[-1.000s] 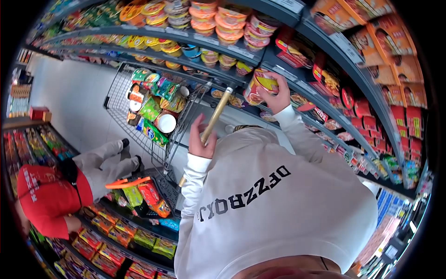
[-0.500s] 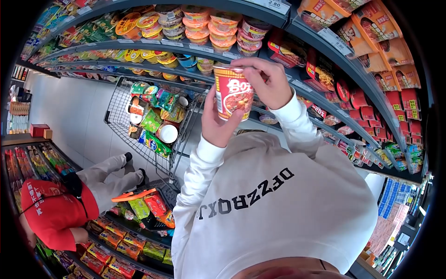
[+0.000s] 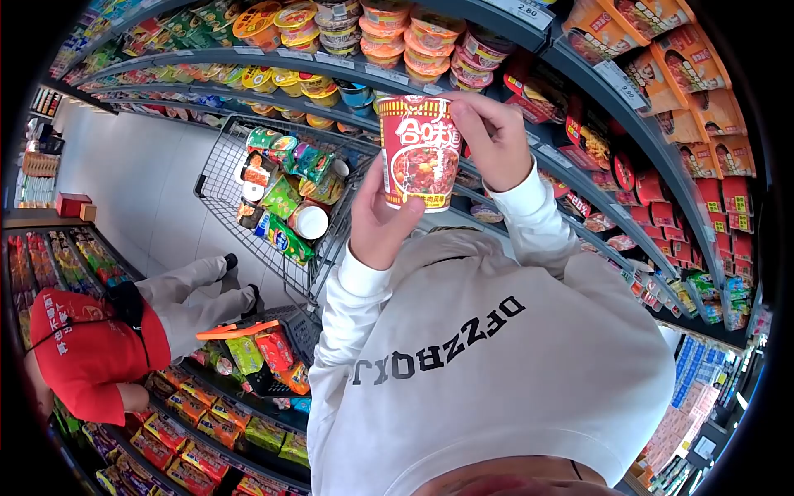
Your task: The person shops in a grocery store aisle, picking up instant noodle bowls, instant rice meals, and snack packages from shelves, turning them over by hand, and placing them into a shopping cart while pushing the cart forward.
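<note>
A red-and-white instant noodle cup is held upright in front of my chest, its printed front facing me. My left hand is closed around its lower left side, the thumb lying across the front near the base. At the upper right rim, my right hand is closed with thumb and fingers against the cup; part of its grip is hidden behind it. Beyond my left forearm stands a wire shopping cart containing several noodle cups and snack packs, among them a white-lidded tub.
Shelves with stacked noodle bowls and boxed meals curve across the front and right. At the left, a person in a red shirt stands by shelves of packets. A dark basket with an orange handle sits near the cart.
The noodle cup has turned so its printed front faces me more squarely. My right hand has shifted from over the rim to its right side. The view has swung slightly.
</note>
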`<state>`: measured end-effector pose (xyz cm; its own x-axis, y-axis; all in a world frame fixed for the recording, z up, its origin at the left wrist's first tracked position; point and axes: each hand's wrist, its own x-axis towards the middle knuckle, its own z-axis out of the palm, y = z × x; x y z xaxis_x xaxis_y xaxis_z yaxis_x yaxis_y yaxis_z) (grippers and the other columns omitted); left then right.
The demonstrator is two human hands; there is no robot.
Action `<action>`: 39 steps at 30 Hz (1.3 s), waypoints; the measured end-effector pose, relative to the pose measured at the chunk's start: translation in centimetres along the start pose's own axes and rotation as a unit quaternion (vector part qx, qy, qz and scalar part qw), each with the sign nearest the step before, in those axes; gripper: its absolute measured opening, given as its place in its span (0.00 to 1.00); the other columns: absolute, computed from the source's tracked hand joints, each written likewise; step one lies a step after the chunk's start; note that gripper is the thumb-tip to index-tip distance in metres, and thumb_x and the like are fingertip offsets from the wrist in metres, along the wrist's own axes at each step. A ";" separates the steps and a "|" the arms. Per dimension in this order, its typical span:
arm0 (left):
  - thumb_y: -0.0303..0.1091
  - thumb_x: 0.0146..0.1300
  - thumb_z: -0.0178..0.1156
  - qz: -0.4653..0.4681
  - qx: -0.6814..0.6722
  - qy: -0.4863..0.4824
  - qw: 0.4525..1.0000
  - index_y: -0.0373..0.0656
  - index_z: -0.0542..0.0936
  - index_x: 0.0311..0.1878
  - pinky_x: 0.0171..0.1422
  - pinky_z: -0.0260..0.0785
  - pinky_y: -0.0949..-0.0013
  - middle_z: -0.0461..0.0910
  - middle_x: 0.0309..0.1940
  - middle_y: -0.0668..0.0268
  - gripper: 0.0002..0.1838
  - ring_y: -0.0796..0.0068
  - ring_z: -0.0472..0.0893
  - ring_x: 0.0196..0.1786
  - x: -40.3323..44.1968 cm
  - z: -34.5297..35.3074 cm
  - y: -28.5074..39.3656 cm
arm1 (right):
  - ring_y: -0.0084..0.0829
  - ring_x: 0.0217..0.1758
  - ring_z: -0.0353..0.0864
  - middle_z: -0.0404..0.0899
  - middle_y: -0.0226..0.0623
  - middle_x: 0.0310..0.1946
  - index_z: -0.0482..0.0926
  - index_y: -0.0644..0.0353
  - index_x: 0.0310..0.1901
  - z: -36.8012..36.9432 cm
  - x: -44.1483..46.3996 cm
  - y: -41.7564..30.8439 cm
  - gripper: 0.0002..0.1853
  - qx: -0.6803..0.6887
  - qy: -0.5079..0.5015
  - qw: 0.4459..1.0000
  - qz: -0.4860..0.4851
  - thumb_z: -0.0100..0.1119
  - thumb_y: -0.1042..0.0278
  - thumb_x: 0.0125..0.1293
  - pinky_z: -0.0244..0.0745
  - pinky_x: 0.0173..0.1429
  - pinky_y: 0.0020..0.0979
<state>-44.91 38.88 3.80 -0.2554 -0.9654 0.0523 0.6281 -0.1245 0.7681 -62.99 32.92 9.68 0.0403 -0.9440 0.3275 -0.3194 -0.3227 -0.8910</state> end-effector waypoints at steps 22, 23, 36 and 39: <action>0.24 0.56 0.71 0.021 -0.001 0.030 0.999 0.31 0.56 0.73 0.69 0.67 0.65 0.73 0.63 0.56 0.45 0.70 0.76 0.64 -2.0 -0.7 1.5 | 0.17 0.38 0.78 0.85 0.36 0.34 0.82 0.74 0.47 2.5 -0.8 -0.8 0.14 0.074 -0.020 0.997 -0.005 0.57 0.67 0.73 0.75 0.43 0.23; 0.24 0.56 0.72 0.023 0.002 0.035 0.999 0.31 0.56 0.73 0.69 0.67 0.64 0.73 0.62 0.56 0.45 0.70 0.76 0.63 -2.1 -0.8 1.6 | 0.17 0.38 0.78 0.85 0.36 0.34 0.82 0.74 0.47 2.6 -0.8 -0.8 0.14 0.074 -0.022 0.997 -0.004 0.57 0.67 0.73 0.75 0.43 0.23; 0.25 0.49 0.78 0.033 -0.019 0.058 0.998 0.32 0.56 0.74 0.66 0.72 0.63 0.75 0.62 0.54 0.52 0.65 0.79 0.62 -3.1 -1.7 1.7 | 0.17 0.38 0.80 0.86 0.35 0.35 0.82 0.71 0.48 4.1 -0.5 -0.8 0.17 0.065 -0.065 0.995 -0.027 0.55 0.62 0.75 0.76 0.43 0.23; 0.25 0.49 0.78 0.041 -0.025 0.065 0.997 0.32 0.55 0.74 0.66 0.72 0.63 0.75 0.62 0.54 0.53 0.65 0.78 0.62 -3.2 -1.8 1.7 | 0.17 0.38 0.81 0.86 0.35 0.35 0.82 0.70 0.48 4.4 -0.3 -0.9 0.17 0.062 -0.073 0.995 -0.029 0.54 0.62 0.75 0.76 0.43 0.23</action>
<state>-41.69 41.34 3.79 -0.1066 -0.9939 0.0272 0.6799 -0.0529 0.7314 -58.55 33.21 8.98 0.1946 -0.9205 0.3387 -0.1942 -0.3747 -0.9066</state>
